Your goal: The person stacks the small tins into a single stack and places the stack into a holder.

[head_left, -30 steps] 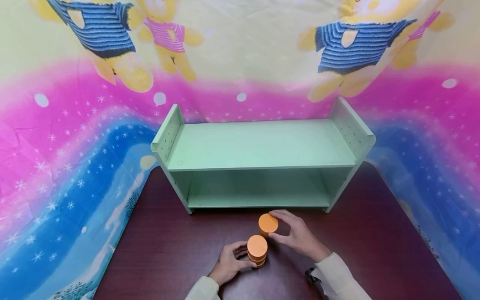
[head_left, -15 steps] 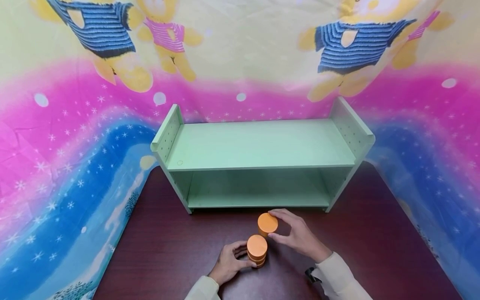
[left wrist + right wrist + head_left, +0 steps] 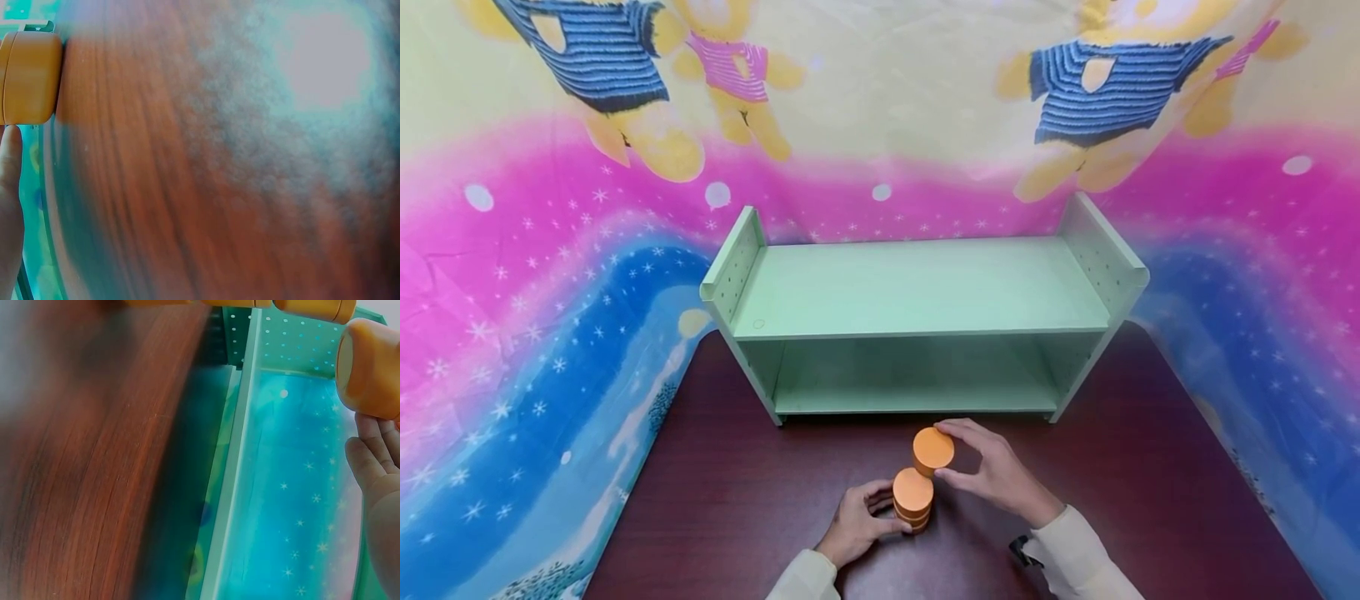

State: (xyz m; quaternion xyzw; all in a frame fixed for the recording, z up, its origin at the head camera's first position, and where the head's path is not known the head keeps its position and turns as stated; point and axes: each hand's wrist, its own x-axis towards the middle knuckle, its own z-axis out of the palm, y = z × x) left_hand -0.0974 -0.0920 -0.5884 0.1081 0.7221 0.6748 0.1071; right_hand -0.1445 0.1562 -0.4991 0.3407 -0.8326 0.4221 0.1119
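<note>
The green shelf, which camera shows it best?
The head view: the whole green shelf shows, both tiers, beyond both hands. The right wrist view catches only a perforated side panel and edge; the left wrist view only a sliver.

Bench: dark reddish-brown wood grain, glossy, rounded far corners. Edges at 9, 12 and 3 o'clock meet a colourful star-print cloth.

Directly on it:
- Mint-green shelf unit at 12 o'clock, standing against the back edge, two tiers, perforated side panels, open front facing 6 o'clock. Both tiers bare.
- Stack of orange discs at 6 o'clock, near the front edge, upright.
- Second orange disc just beside the stack at its 1 o'clock; can't tell whether it sits on the bench or is lifted.
</note>
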